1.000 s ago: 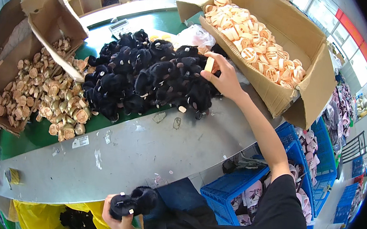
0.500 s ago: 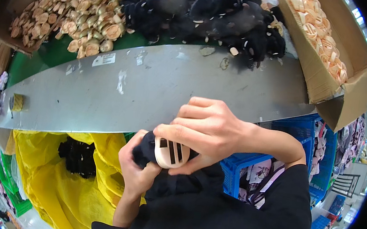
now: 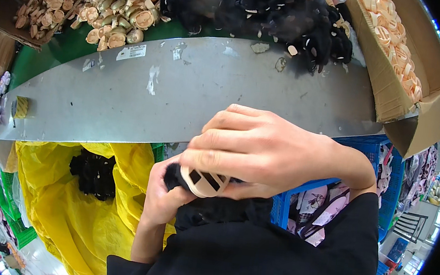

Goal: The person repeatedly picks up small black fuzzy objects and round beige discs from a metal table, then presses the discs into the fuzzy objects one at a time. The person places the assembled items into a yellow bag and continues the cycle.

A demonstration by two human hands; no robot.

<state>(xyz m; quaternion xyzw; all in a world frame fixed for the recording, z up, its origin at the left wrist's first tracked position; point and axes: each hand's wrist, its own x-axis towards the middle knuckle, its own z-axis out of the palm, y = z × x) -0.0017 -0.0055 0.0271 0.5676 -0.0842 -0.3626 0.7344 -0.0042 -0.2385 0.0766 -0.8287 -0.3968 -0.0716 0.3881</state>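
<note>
Close to my body, just off the table's front edge, both hands work on one piece. It is a rounded, peach-coloured plastic part with slots [image 3: 198, 183], set against a small black plush piece [image 3: 171, 175]. My left hand [image 3: 161, 200] is closed round the plush, thumb beside the plastic. From above, my right hand [image 3: 264, 156] grips the plastic part, its fingers bent over the top and its thumb underneath. Those fingers cover the upper part of the plastic and much of the plush.
A grey metal table [image 3: 198, 94] carries a heap of black plush pieces [image 3: 277, 13]. Pale gold plastic shells [image 3: 104, 10] lie in a pile at far left. The cardboard box [image 3: 396, 111] at right holds peach slotted parts. Below are a yellow bag [image 3: 58, 222] and blue crates [image 3: 280, 209].
My right hand has shifted down over the plastic part, covering more of it. The part is turned and tilted differently. My left hand keeps its grip on the plush.
</note>
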